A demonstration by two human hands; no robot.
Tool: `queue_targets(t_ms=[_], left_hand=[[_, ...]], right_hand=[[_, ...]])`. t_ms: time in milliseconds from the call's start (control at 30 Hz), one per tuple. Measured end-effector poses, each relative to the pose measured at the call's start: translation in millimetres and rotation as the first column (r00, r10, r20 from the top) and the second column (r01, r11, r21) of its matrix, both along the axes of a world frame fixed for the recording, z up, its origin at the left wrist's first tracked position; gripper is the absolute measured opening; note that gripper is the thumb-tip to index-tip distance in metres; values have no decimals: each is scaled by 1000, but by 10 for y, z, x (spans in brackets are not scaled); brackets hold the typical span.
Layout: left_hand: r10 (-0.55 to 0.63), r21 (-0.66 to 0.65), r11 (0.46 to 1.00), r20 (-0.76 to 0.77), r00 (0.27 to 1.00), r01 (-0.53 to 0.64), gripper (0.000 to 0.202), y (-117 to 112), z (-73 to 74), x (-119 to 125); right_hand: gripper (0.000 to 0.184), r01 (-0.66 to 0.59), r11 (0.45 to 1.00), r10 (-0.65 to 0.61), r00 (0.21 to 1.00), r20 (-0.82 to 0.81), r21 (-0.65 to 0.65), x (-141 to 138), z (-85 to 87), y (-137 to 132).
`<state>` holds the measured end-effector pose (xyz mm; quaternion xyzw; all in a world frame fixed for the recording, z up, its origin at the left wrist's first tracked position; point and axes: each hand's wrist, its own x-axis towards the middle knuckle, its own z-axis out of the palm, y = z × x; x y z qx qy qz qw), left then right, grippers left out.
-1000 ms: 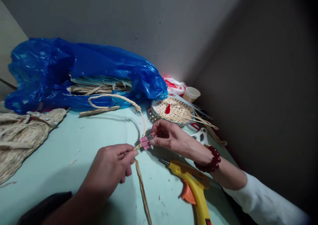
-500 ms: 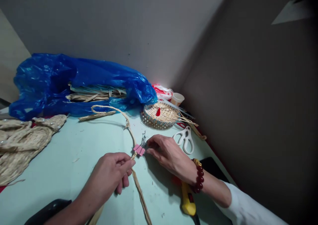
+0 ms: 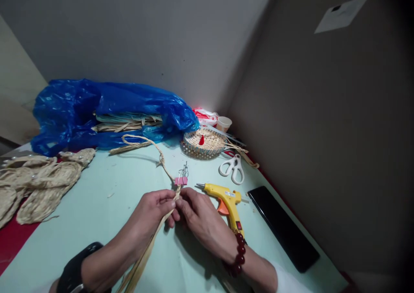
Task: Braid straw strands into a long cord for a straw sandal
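Observation:
A braided straw cord [image 3: 167,171] runs from a loop at the back down to both hands. A pink binder clip [image 3: 180,181] is clamped on it just above the fingers. My left hand [image 3: 158,207] pinches the braid right below the clip, thumb and forefinger closed on it. Against the braid's other side, my right hand [image 3: 196,211] has its thumb and fingers closed too, almost touching the left fingertips. Loose straw strands [image 3: 145,258] trail from the hands toward the front edge of the view. Parts of the fingers hide the braid between them.
A yellow glue gun [image 3: 226,196] and a black phone [image 3: 283,228] lie to the right. White-handled scissors [image 3: 233,169] and a woven basket [image 3: 207,144] with a red tassel are behind. At left are woven straw pieces [image 3: 51,189] and a blue plastic bag [image 3: 129,97] of straw.
My right hand has moved from beside the clip's wire handles down to the braid, meeting the left hand. The loose strands have swung left, and the view has shifted, showing the glue gun and phone.

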<state>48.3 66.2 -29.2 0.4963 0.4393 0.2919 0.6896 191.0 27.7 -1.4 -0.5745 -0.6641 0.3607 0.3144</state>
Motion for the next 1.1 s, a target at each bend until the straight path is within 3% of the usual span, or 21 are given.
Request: queue_targets(t_ms=[233,433,567,700,900,1100], left_hand=[[-20,99,995,-32,999,23,21,-68,68,32],[14,230,973,-167,986,25,13,-113,22,59],[63,388,919,-329,942,74,17,-147,91,22],[98,508,837,-507,856,205,4,-144,234,-30],[99,518,789,-637,764,330,21,-70,320,-116],[164,525,797,-665,729,299,24,-283,273,10]], right_hand=[[28,88,995,-90,995,37,49,-36,-112,-39],[29,119,989,-128,987,102,89,-58,-114,-60],[29,144,983,-159,979,129,117,-79,-96,-76],[24,189,970,-210,968,140,151,-74,-111,-53],[21,204,970,-221,967,127,133,-44,-145,-40],[22,239,965,-245,968,47,108,-41,-176,-57]])
